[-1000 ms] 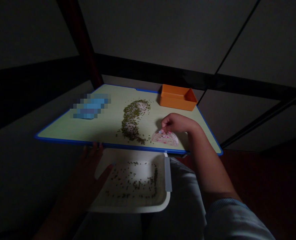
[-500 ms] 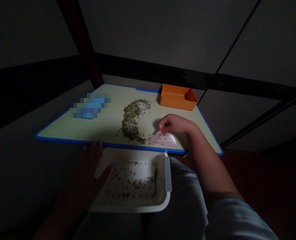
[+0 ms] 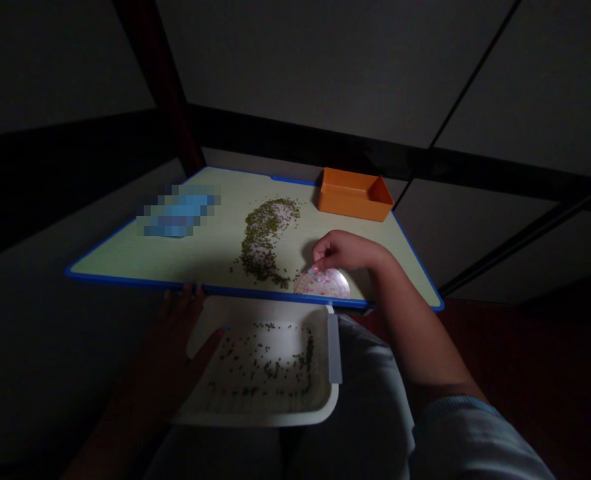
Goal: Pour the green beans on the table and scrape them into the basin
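In the head view my right hand [image 3: 342, 250] pinches the top edge of a clear protractor [image 3: 325, 285] with pink print. The protractor stands at the front edge of the pale green board with blue trim [image 3: 205, 257]. To its left a curved heap of small green beans [image 3: 260, 233] spreads over the board. Below the board sits a white plastic tub [image 3: 275, 418] with scattered beans inside. My left hand [image 3: 180, 347], dim in shadow, grips the tub's left side, its thumb over the rim and its fingertips near the board's edge.
An orange open box [image 3: 355, 203] stands at the board's back right corner. A blurred blue object [image 3: 178, 212] lies at the left. Grey panels [image 3: 305, 67] rise behind the board. My legs [image 3: 370, 373] are beneath and beside the tub.
My right hand has shifted slightly left and down with the protractor, which now looks a little more upright. My left hand still grips the tub, and the bean heap looks the same.
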Demonstrator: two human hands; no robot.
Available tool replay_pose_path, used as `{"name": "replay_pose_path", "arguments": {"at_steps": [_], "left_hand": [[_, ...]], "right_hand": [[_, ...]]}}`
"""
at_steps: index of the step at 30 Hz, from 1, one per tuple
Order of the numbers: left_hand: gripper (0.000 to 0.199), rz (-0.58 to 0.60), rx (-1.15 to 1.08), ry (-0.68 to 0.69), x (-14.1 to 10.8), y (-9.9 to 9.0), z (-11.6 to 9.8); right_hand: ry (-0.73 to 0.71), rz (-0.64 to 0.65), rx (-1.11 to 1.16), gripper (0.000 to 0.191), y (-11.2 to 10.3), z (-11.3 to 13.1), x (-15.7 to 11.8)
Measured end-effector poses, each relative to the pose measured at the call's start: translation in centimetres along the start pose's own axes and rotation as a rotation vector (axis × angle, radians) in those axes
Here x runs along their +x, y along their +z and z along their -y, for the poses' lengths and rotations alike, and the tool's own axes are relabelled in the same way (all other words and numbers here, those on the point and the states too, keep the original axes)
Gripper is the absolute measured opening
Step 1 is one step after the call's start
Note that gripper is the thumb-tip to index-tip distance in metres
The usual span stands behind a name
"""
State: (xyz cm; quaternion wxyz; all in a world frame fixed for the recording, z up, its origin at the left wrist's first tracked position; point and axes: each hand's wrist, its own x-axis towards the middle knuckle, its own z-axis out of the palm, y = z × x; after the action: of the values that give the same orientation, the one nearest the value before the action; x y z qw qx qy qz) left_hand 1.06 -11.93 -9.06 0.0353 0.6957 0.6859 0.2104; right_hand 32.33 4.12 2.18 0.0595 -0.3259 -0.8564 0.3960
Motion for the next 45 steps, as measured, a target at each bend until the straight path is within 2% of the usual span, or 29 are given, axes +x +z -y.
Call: {"name": "replay_pose_path", "arguments": {"at_steps": [7, 12, 19, 28, 35, 45], "left_hand": [[0.078, -0.006, 0.001, -0.022, 0.2, 0.1, 0.0], [0.080, -0.006, 0.006, -0.015, 0.3, 0.0, 0.1], [0.078, -0.014, 0.008, -0.004, 0.2, 0.2, 0.2], [0.080, -0.016, 0.008, 0.004, 0.2, 0.3, 0.6], [0.079, -0.008, -0.001, -0.016, 0.2, 0.2, 0.3], [0.078, -0.035, -0.004, -0.001, 0.3, 0.5, 0.4]], "right_hand": [[-0.018, 0.027, 0.045, 0.020, 0.2, 0.2, 0.1], [-0.002, -0.032, 0.018, 0.023, 0.0, 0.4, -0.1], [0.142, -0.125, -0.148, 0.014, -0.6, 0.9, -0.7], [0.295, -0.242, -0.283, 0.009, -1.7, 0.0, -1.4], [0.359, -0.289, -0.404, 0.013, -2.3, -0.4, -1.7], [0.586, -0.455, -0.670, 0.021, -2.4, -0.9, -1.0]]}}
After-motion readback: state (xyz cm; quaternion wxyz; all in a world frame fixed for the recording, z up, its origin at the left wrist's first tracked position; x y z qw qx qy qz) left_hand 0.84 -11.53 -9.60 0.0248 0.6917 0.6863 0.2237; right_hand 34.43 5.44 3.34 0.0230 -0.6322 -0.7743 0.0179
